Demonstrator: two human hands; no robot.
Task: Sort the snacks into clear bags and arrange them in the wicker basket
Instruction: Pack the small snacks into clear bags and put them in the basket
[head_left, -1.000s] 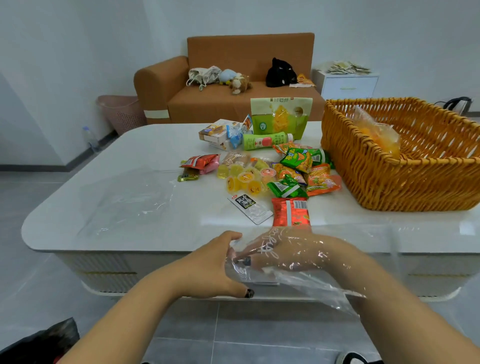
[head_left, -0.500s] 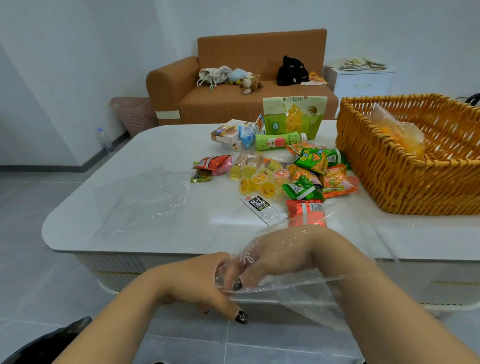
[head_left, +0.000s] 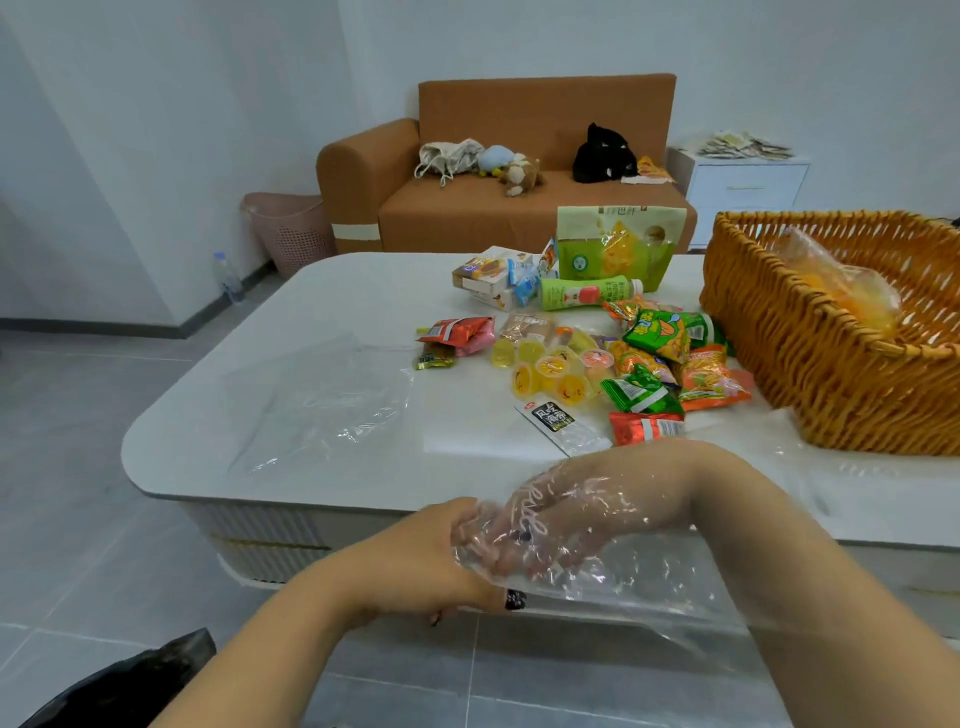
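Note:
In front of the table edge I hold a clear bag with both hands. My right hand is pushed inside the bag, seen through the plastic. My left hand grips the bag's closed end from outside. A pile of snacks lies mid-table: yellow jelly cups, green, orange and red packets, a green bottle. The wicker basket stands at the right with one filled clear bag inside.
Another flat clear bag lies on the white table at the left. A tall green pouch and small boxes stand at the back. Behind are a brown sofa, a pink bin and a white cabinet.
My hands dropped a little lower below the table edge, and my right hand went deeper into the clear bag. The view shifted left, so the table and basket sit further right.

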